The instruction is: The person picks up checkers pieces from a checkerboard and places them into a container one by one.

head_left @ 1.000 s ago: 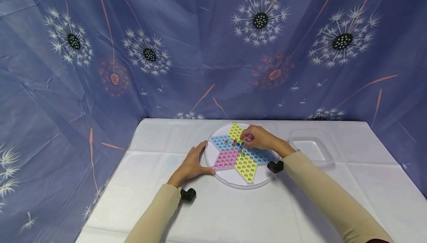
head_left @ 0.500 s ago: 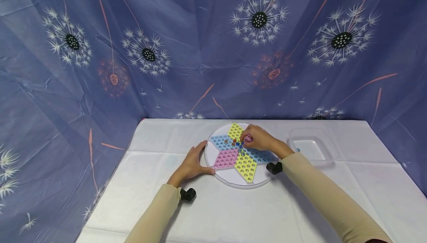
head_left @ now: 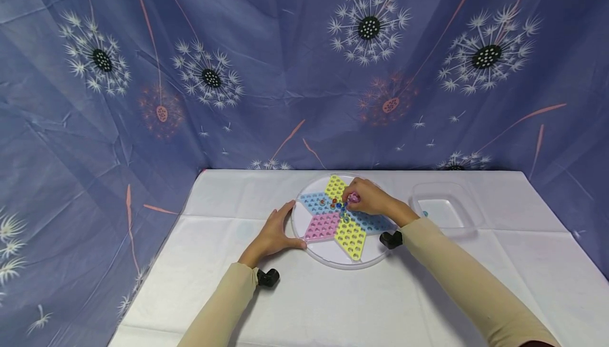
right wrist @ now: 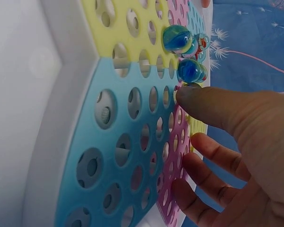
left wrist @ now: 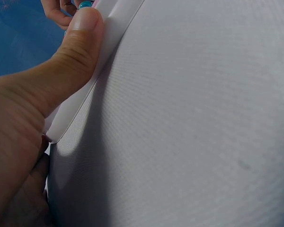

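A round white Chinese checkers board (head_left: 320, 253) with a star of pink, blue and yellow holed panels lies on the table. My left hand (head_left: 275, 233) rests on its left rim, thumb and fingers spread apart; the thumb (left wrist: 80, 42) lies straight over the edge in the left wrist view. My right hand (head_left: 371, 197) is over the board's centre, thumb and index finger pinching a small dark marble (right wrist: 195, 85), mostly hidden behind the thumb. Its other fingers curl loosely above the pink panel. Blue swirled marbles (right wrist: 188, 71) sit close by, and red-orange marbles (head_left: 322, 202) lie to the left.
Right of the board stands a clear plastic box (head_left: 468, 229), with a teal marble (head_left: 425, 213) at its left side, close to my right forearm. A white cloth (head_left: 214, 193) covers the table. Behind it hangs a blue dandelion-print curtain (head_left: 285, 72).
My right forearm has shifted very slightly left, showing more of the teal marble in the box. The right fingers stay at the board's centre. My left hand has not moved.
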A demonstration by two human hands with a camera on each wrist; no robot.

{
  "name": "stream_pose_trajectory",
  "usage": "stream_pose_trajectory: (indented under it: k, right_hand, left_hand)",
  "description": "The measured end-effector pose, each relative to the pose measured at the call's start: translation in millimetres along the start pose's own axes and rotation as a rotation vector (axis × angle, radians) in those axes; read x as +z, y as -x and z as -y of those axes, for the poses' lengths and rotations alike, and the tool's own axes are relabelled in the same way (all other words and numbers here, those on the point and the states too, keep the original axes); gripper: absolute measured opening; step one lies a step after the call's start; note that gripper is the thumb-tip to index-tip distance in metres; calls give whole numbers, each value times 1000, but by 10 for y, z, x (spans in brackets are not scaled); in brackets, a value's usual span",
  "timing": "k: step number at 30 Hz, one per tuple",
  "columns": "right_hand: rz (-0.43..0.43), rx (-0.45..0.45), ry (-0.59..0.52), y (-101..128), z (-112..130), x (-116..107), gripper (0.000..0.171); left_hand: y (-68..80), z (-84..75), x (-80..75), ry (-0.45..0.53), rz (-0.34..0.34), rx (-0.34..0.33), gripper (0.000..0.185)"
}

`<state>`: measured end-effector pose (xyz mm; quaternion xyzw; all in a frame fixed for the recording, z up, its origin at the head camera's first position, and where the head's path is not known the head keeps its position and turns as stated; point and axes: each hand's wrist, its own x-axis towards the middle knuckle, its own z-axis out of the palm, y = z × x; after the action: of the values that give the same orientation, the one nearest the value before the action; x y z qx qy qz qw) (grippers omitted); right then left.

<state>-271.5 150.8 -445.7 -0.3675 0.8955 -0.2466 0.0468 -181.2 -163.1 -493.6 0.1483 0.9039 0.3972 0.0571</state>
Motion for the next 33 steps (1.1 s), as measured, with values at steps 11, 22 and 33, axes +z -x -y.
stream_pose_trajectory:
  k: [11,22,33]
  right_hand:
    - [17,4,16,-11,17,-26,9]
    - [4,13,-12,-34,40,-116,9]
    - [-146,46,-77,-42,84,-252,15]
  left_hand:
    - [-7,-9,7,-3,0,-1,126]
    - [1,-2,19,-9,0,-20,126]
    - [1,-3,16,-11,-1,-31,126]
